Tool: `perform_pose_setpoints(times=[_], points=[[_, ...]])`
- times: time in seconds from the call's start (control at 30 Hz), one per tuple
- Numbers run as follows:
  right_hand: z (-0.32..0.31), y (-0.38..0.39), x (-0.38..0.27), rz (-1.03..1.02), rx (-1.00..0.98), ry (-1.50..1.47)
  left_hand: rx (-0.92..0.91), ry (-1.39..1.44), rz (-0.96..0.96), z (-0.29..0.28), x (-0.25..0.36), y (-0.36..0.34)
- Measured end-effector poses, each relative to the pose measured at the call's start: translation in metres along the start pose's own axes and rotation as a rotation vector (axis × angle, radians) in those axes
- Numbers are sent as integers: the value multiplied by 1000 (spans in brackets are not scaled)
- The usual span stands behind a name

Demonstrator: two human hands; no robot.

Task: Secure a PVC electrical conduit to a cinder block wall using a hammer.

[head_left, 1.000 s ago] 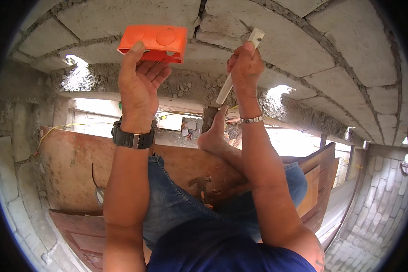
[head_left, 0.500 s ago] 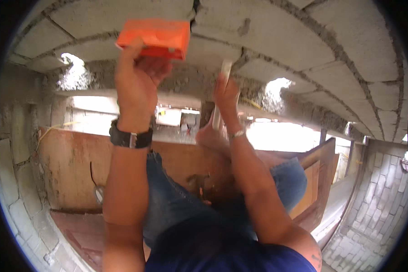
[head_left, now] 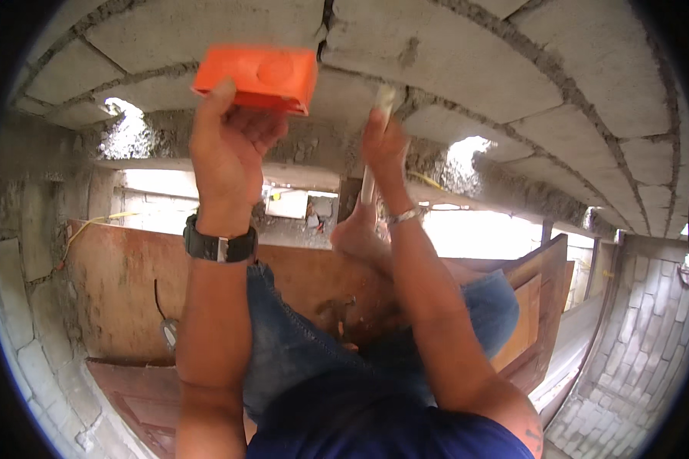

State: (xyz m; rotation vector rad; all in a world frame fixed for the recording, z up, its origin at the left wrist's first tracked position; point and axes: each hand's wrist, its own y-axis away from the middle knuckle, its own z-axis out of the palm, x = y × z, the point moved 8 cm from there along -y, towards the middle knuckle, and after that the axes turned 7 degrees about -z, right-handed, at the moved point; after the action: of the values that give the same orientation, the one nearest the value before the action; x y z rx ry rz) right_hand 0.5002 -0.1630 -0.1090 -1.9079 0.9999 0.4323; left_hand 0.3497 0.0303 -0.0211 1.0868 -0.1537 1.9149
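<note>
In the head view, the left hand (head_left: 233, 145) grips an orange box (head_left: 241, 67) at its lower left edge, thumb pressed on the outer face and fingers curled at the open underside, so most of the box sits above and to the right of the thumb, before the block wall (head_left: 444, 50). The right hand (head_left: 385, 145) is closed around a pale rod (head_left: 368, 185) near its upper end, a short tip showing above the thumb and the longer part slanting down beside the wrist toward the bare foot (head_left: 352, 236).
</note>
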Motion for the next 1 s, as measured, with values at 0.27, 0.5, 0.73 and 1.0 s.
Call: perform_pose_setpoints(times=[0.27, 0.5, 0.73, 1.0], points=[[-7, -45, -16, 21, 58, -158, -73, 27, -5, 13, 6, -3], [-2, -7, -10, 149, -84, -193, -57, 12, -15, -1, 1, 6], [-6, -42, -14, -43, 57, -120, -109, 3, -18, 20, -3, -4], [-5, 124, 14, 665, -395, -384, -385, -74, -111, 23, -25, 3]])
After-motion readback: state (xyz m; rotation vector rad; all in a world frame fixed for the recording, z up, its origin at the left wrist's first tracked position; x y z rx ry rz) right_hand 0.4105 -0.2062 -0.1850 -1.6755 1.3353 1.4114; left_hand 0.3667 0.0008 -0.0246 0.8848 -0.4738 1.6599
